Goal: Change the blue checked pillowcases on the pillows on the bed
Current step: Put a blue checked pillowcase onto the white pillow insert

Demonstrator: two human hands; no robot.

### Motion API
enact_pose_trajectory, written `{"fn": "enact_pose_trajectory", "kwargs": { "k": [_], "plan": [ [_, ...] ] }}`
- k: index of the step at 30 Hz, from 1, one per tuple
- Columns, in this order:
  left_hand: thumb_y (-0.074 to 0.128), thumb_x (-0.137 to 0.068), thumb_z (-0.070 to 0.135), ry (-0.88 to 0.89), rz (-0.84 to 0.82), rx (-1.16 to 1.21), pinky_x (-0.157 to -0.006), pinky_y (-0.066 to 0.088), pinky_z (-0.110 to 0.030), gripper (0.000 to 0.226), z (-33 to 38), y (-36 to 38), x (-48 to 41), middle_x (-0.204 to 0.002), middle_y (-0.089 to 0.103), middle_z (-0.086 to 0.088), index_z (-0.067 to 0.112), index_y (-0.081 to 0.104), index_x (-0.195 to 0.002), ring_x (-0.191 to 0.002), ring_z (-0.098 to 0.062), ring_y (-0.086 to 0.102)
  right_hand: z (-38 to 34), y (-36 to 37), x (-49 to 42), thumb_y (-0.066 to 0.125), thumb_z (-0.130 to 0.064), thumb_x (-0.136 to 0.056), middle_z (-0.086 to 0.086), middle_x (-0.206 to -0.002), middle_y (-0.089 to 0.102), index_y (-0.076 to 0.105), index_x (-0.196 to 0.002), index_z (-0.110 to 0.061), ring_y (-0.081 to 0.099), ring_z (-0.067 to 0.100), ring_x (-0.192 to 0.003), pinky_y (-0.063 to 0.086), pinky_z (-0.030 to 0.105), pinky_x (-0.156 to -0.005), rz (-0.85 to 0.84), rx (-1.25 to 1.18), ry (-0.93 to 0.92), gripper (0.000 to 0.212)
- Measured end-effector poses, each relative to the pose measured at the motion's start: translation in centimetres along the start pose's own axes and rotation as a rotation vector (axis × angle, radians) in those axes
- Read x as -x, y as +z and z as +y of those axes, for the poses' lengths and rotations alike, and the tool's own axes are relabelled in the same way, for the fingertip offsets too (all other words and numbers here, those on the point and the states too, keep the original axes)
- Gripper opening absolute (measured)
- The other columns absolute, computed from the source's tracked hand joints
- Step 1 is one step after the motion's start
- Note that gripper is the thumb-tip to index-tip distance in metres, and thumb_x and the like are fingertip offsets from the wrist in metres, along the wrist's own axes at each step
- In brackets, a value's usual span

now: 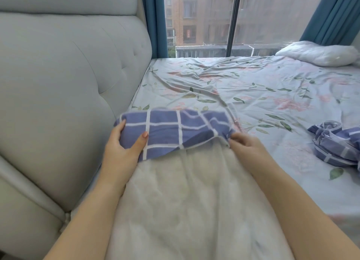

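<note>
Bed sheet with flowers (pixel 253 96) lies under a big white pillow (pixel 185 191), and the blue checked pillowcase (pixel 171 131) covers only its far end. The left hand (pixel 121 143) grips the case's left corner, and the right hand (pixel 243 143) pinches its open edge. I think both should pull away evenly together, so the case slides off without bunching.

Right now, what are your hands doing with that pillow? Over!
Left hand grips the checked pillowcase; right hand pinches its hem. It covers only the far end of the white pillow. Nothing blocking; another crumpled pillowcase lies aside.
</note>
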State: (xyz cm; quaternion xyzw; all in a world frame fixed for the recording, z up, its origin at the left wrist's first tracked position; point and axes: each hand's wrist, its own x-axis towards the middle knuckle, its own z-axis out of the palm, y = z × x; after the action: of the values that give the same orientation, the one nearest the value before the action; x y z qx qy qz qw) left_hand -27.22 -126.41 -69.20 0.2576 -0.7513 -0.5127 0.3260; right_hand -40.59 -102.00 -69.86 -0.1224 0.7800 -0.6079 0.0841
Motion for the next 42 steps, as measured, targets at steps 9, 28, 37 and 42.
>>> {"fn": "enact_pose_trajectory", "kwargs": {
  "k": [9, 28, 37, 42],
  "plan": [
    [0.061, -0.09, 0.052, -0.259, -0.369, -0.349, -0.106, 0.033, -0.027, 0.067, -4.1, 2.6, -1.3, -0.151, 0.046, 0.0, 0.021, 0.044, -0.147, -0.137, -0.021, 0.043, 2.9, -4.8, 0.3, 0.057, 0.002, -0.084, 0.015, -0.068, 0.042, 0.062, -0.07, -0.004, 0.038, 0.02, -0.061, 0.03, 0.024, -0.053, -0.113, 0.373, 0.436, 0.016],
    [0.069, -0.085, 0.052, -0.046, -0.248, -0.183, -0.101, 0.045, -0.032, 0.053, -1.8, 1.8, -0.9, -0.128, 0.06, 0.016, 0.035, 0.055, -0.134, -0.118, -0.01, 0.057, 1.2, -3.3, 1.2, 0.07, -0.038, -0.086, -0.002, -0.059, 0.044, 0.049, -0.066, -0.011, 0.039, 0.013, -0.056, 0.029, 0.026, -0.055, -0.086, 0.325, 0.086, 0.04],
    [0.053, -0.095, 0.051, -0.155, -0.199, -0.608, -0.106, 0.025, -0.03, 0.031, -2.8, 0.7, -0.9, -0.127, 0.061, -0.005, 0.03, 0.069, -0.112, -0.13, -0.026, 0.041, 1.3, -2.2, 1.9, 0.069, -0.027, -0.083, -0.004, -0.077, 0.052, 0.057, -0.068, -0.018, 0.054, 0.024, -0.082, 0.043, 0.034, -0.069, 0.024, 0.874, -0.178, 0.021],
    [0.071, -0.089, 0.027, 0.181, -0.179, -0.404, -0.101, 0.026, -0.02, 0.023, -2.3, 1.2, -1.3, -0.127, 0.058, 0.004, 0.028, 0.072, -0.112, -0.123, -0.02, 0.047, 0.8, 2.0, 1.3, 0.072, -0.026, -0.087, -0.004, -0.112, 0.059, 0.068, -0.115, -0.015, 0.051, 0.018, -0.105, 0.041, 0.03, -0.088, 0.054, 0.698, -0.496, 0.03]
  ]
}}
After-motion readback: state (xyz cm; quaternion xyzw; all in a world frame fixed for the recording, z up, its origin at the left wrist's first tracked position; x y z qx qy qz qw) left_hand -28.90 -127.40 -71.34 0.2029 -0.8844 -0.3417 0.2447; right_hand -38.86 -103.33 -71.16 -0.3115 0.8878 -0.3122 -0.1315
